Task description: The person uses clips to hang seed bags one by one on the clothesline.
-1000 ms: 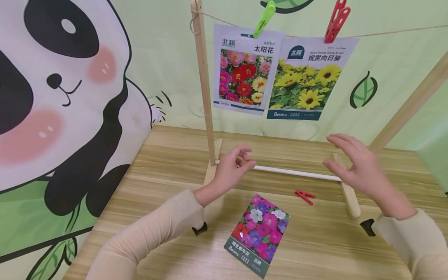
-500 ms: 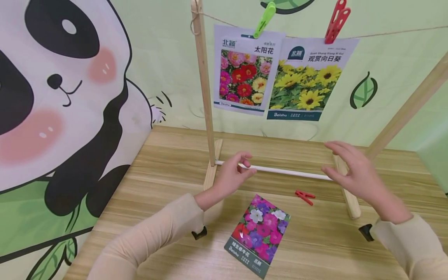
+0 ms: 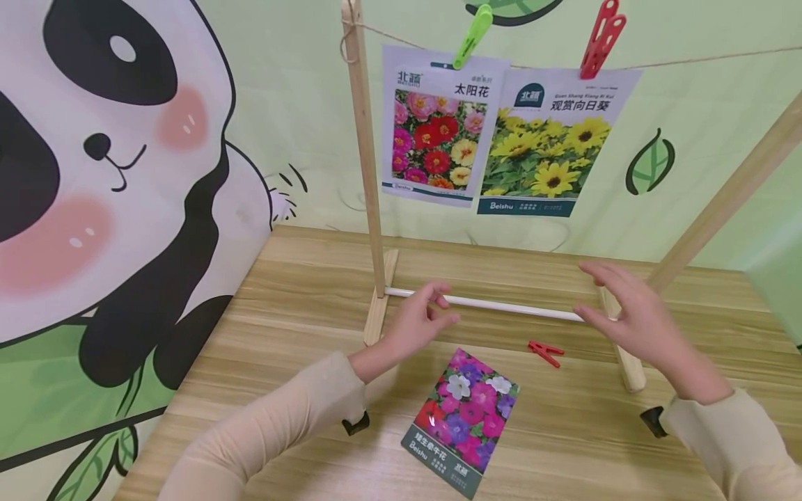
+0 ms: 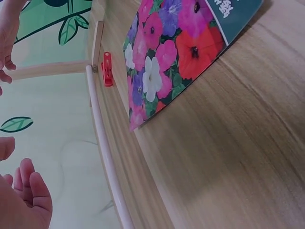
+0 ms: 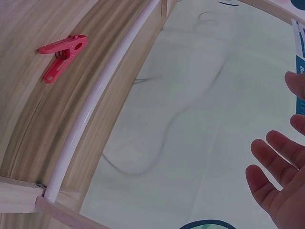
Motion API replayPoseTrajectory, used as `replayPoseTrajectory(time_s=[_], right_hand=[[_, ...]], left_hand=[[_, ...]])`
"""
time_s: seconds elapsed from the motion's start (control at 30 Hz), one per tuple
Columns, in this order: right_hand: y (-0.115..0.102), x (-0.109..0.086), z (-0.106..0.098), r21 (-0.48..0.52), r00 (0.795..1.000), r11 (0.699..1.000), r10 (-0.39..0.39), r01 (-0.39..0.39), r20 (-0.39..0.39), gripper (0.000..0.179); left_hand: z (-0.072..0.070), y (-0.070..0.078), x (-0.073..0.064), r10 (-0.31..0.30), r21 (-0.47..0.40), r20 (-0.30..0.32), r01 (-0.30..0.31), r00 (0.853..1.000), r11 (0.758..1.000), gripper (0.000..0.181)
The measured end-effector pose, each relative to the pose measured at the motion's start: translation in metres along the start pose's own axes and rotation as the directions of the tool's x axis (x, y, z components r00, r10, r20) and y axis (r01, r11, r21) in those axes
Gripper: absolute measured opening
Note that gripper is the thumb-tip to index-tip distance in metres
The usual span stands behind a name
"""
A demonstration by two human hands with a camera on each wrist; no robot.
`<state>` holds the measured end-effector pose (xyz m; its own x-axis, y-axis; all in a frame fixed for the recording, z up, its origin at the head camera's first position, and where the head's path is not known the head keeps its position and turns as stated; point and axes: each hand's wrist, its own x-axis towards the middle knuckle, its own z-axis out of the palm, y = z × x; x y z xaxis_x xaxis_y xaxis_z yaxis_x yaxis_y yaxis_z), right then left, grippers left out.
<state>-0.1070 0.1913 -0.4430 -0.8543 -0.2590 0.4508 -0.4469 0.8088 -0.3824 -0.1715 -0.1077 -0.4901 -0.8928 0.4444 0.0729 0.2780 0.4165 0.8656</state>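
Note:
My left hand [image 3: 418, 320] hovers over the table near the white rod, its fingers loosely bent around nothing. My right hand [image 3: 635, 313] is held above the rod's right end, thumb and fingers spread apart and holding nothing. Below and between them, a seed packet with purple, pink and red flowers [image 3: 466, 410] lies flat and slanted on the wood. A red clothespin [image 3: 546, 353] rests to the right of that packet; the right wrist view also shows the red clothespin [image 5: 64, 56], lying on its side.
A wooden frame has a left post [image 3: 366, 153], a right post [image 3: 733, 202] and a white rod [image 3: 514, 307]. From its string hang a portulaca packet [image 3: 441, 132] under a green clothespin [image 3: 473, 36] and a sunflower packet [image 3: 551, 149] under a red one. A panda backdrop stands behind.
Both hands have sunk a little lower toward the table, the right one also drifting slightly left. The packets and clothespins stay where they were.

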Motion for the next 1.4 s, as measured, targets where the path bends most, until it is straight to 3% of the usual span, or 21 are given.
replayPoseTrajectory(time_s=[0.4, 0.67, 1.13, 1.4], right_hand=[[0.003, -0.005, 0.004, 0.019, 0.993, 0.996, 0.085, -0.087, 0.081, 0.059], [0.007, -0.009, 0.01, -0.003, 0.994, 0.998, 0.056, -0.056, 0.089, 0.059], [0.013, -0.014, 0.018, 0.027, 0.986, 0.995, 0.096, -0.1, 0.14, 0.057], [0.016, -0.018, 0.025, 0.024, 0.987, 0.996, 0.08, -0.084, 0.14, 0.058]], left_hand=[[0.006, -0.009, -0.002, -0.026, 0.049, 0.075, 0.022, 0.997, 0.999, 0.049], [0.008, -0.014, -0.007, -0.054, 0.026, 0.124, 0.051, 0.991, 0.998, 0.054], [0.014, -0.022, -0.01, -0.086, 0.049, 0.188, 0.078, 0.979, 0.996, 0.061], [0.017, -0.027, -0.012, -0.092, 0.049, 0.224, 0.083, 0.97, 0.995, 0.059]])
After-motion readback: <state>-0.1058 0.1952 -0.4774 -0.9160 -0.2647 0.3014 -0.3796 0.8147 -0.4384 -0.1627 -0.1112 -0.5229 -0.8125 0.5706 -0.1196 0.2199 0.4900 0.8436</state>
